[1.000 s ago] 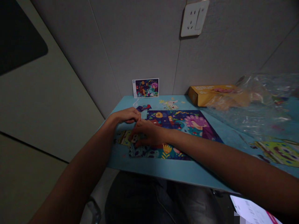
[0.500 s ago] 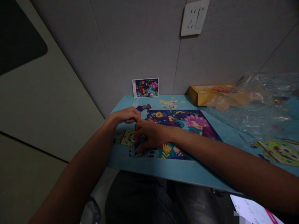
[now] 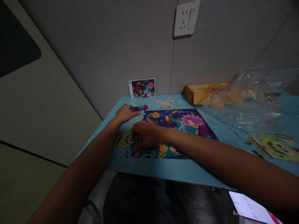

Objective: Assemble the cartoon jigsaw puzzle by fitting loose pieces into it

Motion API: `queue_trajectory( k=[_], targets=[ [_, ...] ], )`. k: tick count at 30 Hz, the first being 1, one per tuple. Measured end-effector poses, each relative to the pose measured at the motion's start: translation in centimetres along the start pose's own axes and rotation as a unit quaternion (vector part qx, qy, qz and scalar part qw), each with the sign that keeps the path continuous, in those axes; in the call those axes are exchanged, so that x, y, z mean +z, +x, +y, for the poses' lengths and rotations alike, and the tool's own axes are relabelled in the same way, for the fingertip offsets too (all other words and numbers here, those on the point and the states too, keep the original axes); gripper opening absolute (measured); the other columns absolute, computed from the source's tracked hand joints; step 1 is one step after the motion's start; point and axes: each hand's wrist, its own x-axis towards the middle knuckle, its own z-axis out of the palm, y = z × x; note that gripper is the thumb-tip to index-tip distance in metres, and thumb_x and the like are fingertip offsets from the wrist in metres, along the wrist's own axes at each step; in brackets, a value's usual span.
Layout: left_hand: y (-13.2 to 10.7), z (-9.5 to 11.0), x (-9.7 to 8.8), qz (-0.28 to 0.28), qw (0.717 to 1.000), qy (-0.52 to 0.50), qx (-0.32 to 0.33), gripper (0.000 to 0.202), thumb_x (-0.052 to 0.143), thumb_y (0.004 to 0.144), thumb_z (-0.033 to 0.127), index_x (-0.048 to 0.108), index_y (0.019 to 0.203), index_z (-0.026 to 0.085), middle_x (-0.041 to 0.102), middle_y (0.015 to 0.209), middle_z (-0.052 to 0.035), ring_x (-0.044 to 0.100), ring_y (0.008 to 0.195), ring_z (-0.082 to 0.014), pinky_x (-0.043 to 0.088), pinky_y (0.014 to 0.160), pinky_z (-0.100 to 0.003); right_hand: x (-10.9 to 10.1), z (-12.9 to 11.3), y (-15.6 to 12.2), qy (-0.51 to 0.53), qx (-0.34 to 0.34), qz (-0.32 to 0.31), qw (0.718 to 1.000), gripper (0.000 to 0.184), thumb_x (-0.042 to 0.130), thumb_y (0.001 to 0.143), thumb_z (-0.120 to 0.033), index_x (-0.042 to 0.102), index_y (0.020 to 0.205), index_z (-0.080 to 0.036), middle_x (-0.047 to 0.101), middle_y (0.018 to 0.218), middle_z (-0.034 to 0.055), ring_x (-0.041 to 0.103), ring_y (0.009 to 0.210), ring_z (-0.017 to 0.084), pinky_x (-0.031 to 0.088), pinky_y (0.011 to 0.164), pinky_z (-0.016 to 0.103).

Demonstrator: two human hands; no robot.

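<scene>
A mostly assembled jigsaw puzzle (image 3: 192, 122) with a colourful undersea picture lies on the blue table. Across its left part rests my right hand (image 3: 146, 133), fingers bent downward and thumb apart from them, the tips against the puzzle's left side. A small red patch shows beside its index finger; whether this is a separate piece I cannot tell. My left hand (image 3: 126, 113) is at the puzzle's upper left, thumb stretched out and fingers spread. Its fingertips reach the loose puzzle pieces (image 3: 143, 108), dark blue and red, and partly cover them.
A reference picture card (image 3: 143, 88) leans against the wall behind the puzzle. At the back right are a yellow box (image 3: 198, 94) and crumpled clear plastic (image 3: 252, 109). The blue table (image 3: 163, 168) has printed cartoon figures. A lit phone (image 3: 251, 207) is below its front edge.
My left hand has moved away from my right fingertips, up and left to the loose pieces, and its fingers have opened. The right hand stays on the puzzle; the view has shifted slightly.
</scene>
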Motion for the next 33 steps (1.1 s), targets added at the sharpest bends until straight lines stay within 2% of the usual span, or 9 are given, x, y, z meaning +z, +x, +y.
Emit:
queue_trajectory(
  k=[3, 7, 11, 14, 17, 21, 24, 28, 33],
  targets=[
    [0.1, -0.1, 0.2, 0.004, 1.000, 0.015, -0.003, 0.063, 0.069, 0.070, 0.062, 0.069, 0.114, 0.016, 0.068, 0.117, -0.0145, 0.064, 0.105, -0.0306, 0.046, 0.085, -0.033, 0.8, 0.9, 0.5, 0.016, 0.016, 0.032, 0.999, 0.040, 0.078, 0.072, -0.043, 0.069, 0.104, -0.020, 0.063, 0.104, 0.0086, 0.055, 0.101, 0.026, 0.037, 0.089, 0.038],
    [0.3, 0.0, 0.3, 0.007, 1.000, 0.004, -0.016, 0.055, 0.070, 0.072, 0.056, 0.069, 0.109, 0.016, 0.070, 0.114, -0.0127, 0.065, 0.103, -0.0269, 0.047, 0.082, -0.028, 1.4, 2.3, 0.9, 0.013, 0.036, 0.124, 0.992, 0.027, 0.076, 0.076, -0.028, 0.070, 0.101, -0.019, 0.065, 0.097, 0.0053, 0.056, 0.096, 0.022, 0.036, 0.083, 0.032],
    [0.4, -0.1, 0.2, 0.013, 0.999, -0.005, -0.038, 0.046, 0.072, 0.070, 0.050, 0.070, 0.101, 0.015, 0.072, 0.105, -0.0119, 0.066, 0.095, -0.0253, 0.047, 0.077, -0.028, 0.9, 3.9, 1.0, 0.064, 0.141, 0.221, 0.963, 0.009, 0.063, 0.082, -0.018, 0.070, 0.087, -0.016, 0.064, 0.075, 0.0015, 0.055, 0.070, 0.014, 0.035, 0.066, 0.026],
    [0.3, 0.1, -0.2, 0.042, 0.996, -0.072, -0.034, 0.041, 0.080, 0.062, 0.040, 0.069, 0.093, 0.015, 0.073, 0.094, -0.0088, 0.065, 0.083, -0.0218, 0.046, 0.067, -0.025, 0.2, 5.1, 0.9, 0.110, 0.228, 0.294, 0.922, 0.014, 0.060, 0.082, -0.016, 0.069, 0.092, -0.016, 0.063, 0.071, -0.0001, 0.053, 0.064, 0.013, 0.036, 0.062, 0.024],
    [0.0, 0.9, -1.2, 0.042, 0.977, -0.207, -0.031, 0.028, 0.078, 0.065, 0.031, 0.067, 0.084, 0.014, 0.069, 0.073, -0.0044, 0.058, 0.057, -0.0132, 0.040, 0.051, -0.021, -0.2, 5.8, 0.8, 0.146, 0.272, 0.312, 0.899, 0.017, 0.062, 0.084, -0.023, 0.068, 0.097, -0.016, 0.064, 0.071, -0.0002, 0.055, 0.063, 0.013, 0.037, 0.062, 0.024],
    [-0.8, 2.4, -2.0, -0.024, 0.939, -0.342, 0.007, 0.022, 0.073, 0.071, 0.031, 0.064, 0.079, 0.013, 0.061, 0.056, 0.0013, 0.039, 0.035, -0.0047, 0.028, 0.037, -0.019, 0.0, 5.9, 0.8, 0.179, 0.214, 0.283, 0.918, 0.022, 0.063, 0.087, -0.037, 0.069, 0.088, -0.016, 0.063, 0.068, -0.0008, 0.054, 0.062, 0.012, 0.035, 0.060, 0.024],
    [-1.4, 3.4, -2.0, -0.066, 0.927, -0.367, 0.029, 0.026, 0.075, 0.070, 0.035, 0.062, 0.072, 0.013, 0.053, 0.045, 0.0047, 0.034, 0.030, -0.0035, 0.021, 0.033, -0.018, 0.1, 5.9, 0.8, 0.185, 0.208, 0.279, 0.919, 0.024, 0.059, 0.088, -0.034, 0.065, 0.075, -0.015, 0.060, 0.062, -0.0015, 0.051, 0.058, 0.011, 0.032, 0.058, 0.024],
    [-2.0, 3.7, -2.6, -0.121, 0.919, -0.374, 0.038, 0.029, 0.077, 0.067, 0.036, 0.059, 0.065, 0.013, 0.045, 0.037, 0.0067, 0.031, 0.027, -0.0028, 0.016, 0.030, -0.017, 0.1, 5.9, 0.7, 0.190, 0.216, 0.303, 0.909, 0.020, 0.059, 0.087, -0.028, 0.062, 0.073, -0.015, 0.059, 0.062, -0.0019, 0.050, 0.059, 0.011, 0.032, 0.058, 0.023],
    [-2.6, 2.8, -4.6, -0.278, 0.887, -0.364, 0.057, 0.031, 0.080, 0.063, 0.037, 0.059, 0.060, 0.014, 0.041, 0.032, 0.0067, 0.027, 0.025, -0.0019, 0.013, 0.030, -0.016, 0.2, 4.9, 0.5, 0.205, 0.139, 0.244, 0.938, 0.021, 0.060, 0.085, -0.025, 0.058, 0.067, -0.015, 0.052, 0.056, -0.0048, 0.046, 0.055, 0.009, 0.030, 0.056, 0.022]
  ],
)
